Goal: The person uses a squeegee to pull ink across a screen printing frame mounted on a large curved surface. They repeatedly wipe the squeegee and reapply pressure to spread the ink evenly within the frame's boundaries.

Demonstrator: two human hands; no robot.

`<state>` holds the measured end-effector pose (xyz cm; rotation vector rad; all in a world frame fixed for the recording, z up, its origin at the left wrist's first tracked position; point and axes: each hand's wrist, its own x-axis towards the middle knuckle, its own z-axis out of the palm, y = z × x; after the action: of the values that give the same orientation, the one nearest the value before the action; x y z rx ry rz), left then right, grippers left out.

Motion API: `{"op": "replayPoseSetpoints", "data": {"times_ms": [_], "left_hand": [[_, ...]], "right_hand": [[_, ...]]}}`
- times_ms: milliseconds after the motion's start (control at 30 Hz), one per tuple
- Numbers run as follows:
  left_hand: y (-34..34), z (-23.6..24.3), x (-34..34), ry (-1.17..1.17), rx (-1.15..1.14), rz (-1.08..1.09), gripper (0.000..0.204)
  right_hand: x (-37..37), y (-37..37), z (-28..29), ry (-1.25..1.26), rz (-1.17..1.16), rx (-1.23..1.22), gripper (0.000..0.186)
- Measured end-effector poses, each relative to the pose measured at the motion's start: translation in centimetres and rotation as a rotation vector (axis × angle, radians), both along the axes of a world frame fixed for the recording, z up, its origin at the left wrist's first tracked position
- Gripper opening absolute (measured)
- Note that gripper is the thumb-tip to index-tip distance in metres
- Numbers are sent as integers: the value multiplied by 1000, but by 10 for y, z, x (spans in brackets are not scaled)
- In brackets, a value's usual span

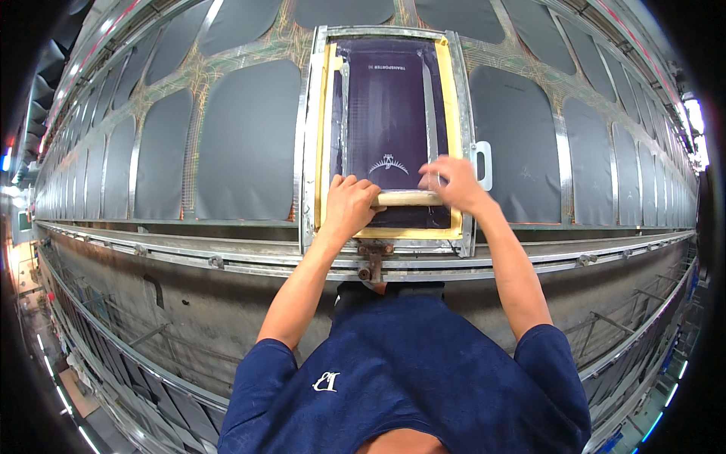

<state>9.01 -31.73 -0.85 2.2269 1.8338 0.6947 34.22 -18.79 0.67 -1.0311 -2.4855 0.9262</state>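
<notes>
A framed printing screen (457,98) with a dark purple mesh and yellow tape along its inner edges lies over the long bench. Across the lower part of the mesh rests a squeegee with a pale wooden handle (408,198). My left hand (352,203) is closed around the handle's left end. At the right end is my right hand (456,184), slightly blurred, its fingers bent and apart above the handle. Whether those fingertips touch the wood is unclear. White printed marks (389,165) show on the mesh just beyond the squeegee.
Rows of dark grey panels (249,144) lie on the bench to both sides of the screen. A white handle (482,166) sticks out from the frame's right side. Metal rails (529,255) run along the near edge, with a rusty clamp (372,261) below the frame.
</notes>
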Motion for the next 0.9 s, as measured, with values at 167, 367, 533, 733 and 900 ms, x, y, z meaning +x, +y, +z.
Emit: {"op": "replayPoseSetpoints", "data": {"times_ms": [167,367,533,733,900], "left_hand": [[-8,-4,0,73,-17,22,18],[-8,-8,-1,84,-40,22,21],[-26,14,-44,66,-18,53,25],[-60,20,-212,151,-178,87,27],[-108,33,-331,233,-67,113,29]], "right_hand": [[47,65,-61,-127,-976,280,31],[63,68,-42,41,-876,129,29],[12,58,1,67,-931,39,28],[-153,5,-68,334,-817,41,27],[-288,-33,-68,360,-858,1,22]]}}
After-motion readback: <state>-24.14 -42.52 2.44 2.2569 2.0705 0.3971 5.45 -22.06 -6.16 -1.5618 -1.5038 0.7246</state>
